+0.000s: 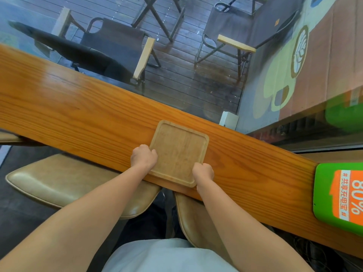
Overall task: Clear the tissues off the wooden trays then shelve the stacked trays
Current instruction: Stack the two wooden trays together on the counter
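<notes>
Square wooden tray (179,152) in pale bamboo tone, rounded corners, low raised rim running all the way round, faint grain lines across the flat middle. Lying flat on the long orange-brown tabletop (78,112), near its close edge, with the near corner almost at the lip. Looks like a second edge showing under the near side, so possibly a stack, but hard to tell for certain. Nothing inside the tray: bare wood from rim to rim.

Left hand (144,157) clamped on the tray's left rim, near the middle of that side, fingers curled into a tight fist over the edge, knuckles up. Right hand (203,171) gripping the near right corner, fingers folded down around the rim in the same closed way. Fingertips themselves hidden under the curl on both sides. Tray sitting between the two hands, both bare forearms reaching in from below.

Off to the right on the tabletop, a green and orange sign (339,195) with "80%" printed on it, well apart from the tray. Below the tabletop's near edge, two tan padded stool seats (64,179), one left, one partly under the right forearm. Beyond the far edge, through glass, dark folding chairs (117,46) with pale wooden armrests on a dark plank deck.
</notes>
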